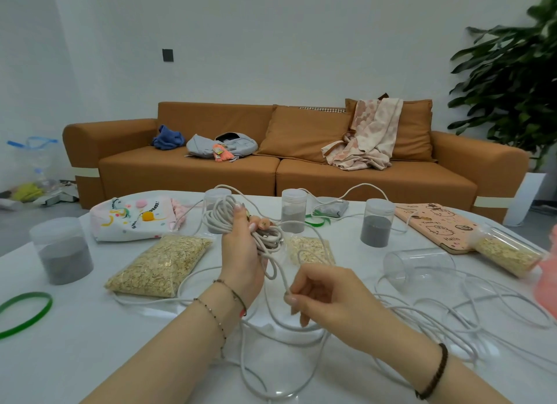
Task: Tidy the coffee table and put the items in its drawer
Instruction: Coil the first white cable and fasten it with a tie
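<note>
**Cable half coiled, slack yet to gather**

Feed slack gently from the right grip, which pinches a loose strand, into the left grip, fingers curled round the looped bundle above the worktop. Keep loops even and lift strands past the tipped jar. White and thin, the rest sprawls tangled across the worktop.

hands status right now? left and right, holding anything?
left hand: closed, grips the coiled bundle of the white cable.
right hand: closed, pinches a loose stretch of the same cable at its fingertips.
</note>
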`<action>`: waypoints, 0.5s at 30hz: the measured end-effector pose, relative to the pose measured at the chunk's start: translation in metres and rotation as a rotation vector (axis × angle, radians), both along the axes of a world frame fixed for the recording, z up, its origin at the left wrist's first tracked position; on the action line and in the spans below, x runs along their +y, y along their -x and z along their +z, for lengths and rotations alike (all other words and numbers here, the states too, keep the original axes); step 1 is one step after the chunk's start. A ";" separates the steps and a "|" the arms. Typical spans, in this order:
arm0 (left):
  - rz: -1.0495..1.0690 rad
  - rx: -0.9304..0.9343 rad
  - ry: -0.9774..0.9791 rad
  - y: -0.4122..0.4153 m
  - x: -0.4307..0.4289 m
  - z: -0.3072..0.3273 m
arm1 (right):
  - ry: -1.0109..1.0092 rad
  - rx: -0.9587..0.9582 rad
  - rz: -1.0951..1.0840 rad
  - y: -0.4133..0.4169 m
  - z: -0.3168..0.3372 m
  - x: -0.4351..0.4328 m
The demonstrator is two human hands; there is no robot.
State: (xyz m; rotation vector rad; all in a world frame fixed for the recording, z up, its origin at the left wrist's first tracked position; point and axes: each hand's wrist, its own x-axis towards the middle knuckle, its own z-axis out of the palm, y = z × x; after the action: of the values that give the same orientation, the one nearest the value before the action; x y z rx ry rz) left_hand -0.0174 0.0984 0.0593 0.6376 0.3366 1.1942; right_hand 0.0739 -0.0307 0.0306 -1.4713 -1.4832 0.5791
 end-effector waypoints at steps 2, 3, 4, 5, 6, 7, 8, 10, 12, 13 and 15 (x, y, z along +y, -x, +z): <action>0.013 0.006 -0.030 0.000 -0.004 0.002 | 0.073 0.162 0.075 0.003 0.000 0.002; 0.007 0.000 -0.037 -0.001 -0.005 0.003 | 0.102 0.202 0.102 0.004 0.000 0.003; -0.009 -0.014 -0.034 -0.001 -0.006 0.002 | 0.131 0.207 0.114 0.004 0.001 0.003; -0.034 -0.032 -0.026 -0.002 -0.006 0.002 | 0.161 0.184 0.110 0.004 0.001 0.003; -0.064 -0.049 -0.022 -0.002 -0.006 0.000 | 0.183 0.149 0.098 0.004 0.001 0.003; -0.091 -0.056 -0.024 -0.003 -0.006 -0.001 | 0.193 0.118 0.078 0.004 0.001 0.002; -0.115 -0.053 -0.031 -0.004 -0.006 -0.002 | 0.194 0.101 0.054 0.004 0.002 0.002; -0.150 -0.031 -0.047 -0.006 -0.008 -0.004 | 0.199 0.083 0.001 0.001 0.003 0.001; -0.172 -0.005 -0.084 -0.006 -0.011 -0.004 | 0.230 0.094 -0.005 0.001 0.003 0.001; -0.170 0.027 -0.120 -0.006 -0.013 -0.004 | 0.245 0.124 0.021 0.002 0.003 0.000; -0.148 0.112 -0.201 -0.005 -0.015 -0.005 | 0.245 0.196 0.077 0.006 0.002 0.000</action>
State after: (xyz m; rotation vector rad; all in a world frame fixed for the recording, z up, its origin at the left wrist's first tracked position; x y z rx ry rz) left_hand -0.0119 0.0839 0.0545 0.8918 0.2598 1.0603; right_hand 0.0678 -0.0309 0.0322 -1.4982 -1.3555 0.9526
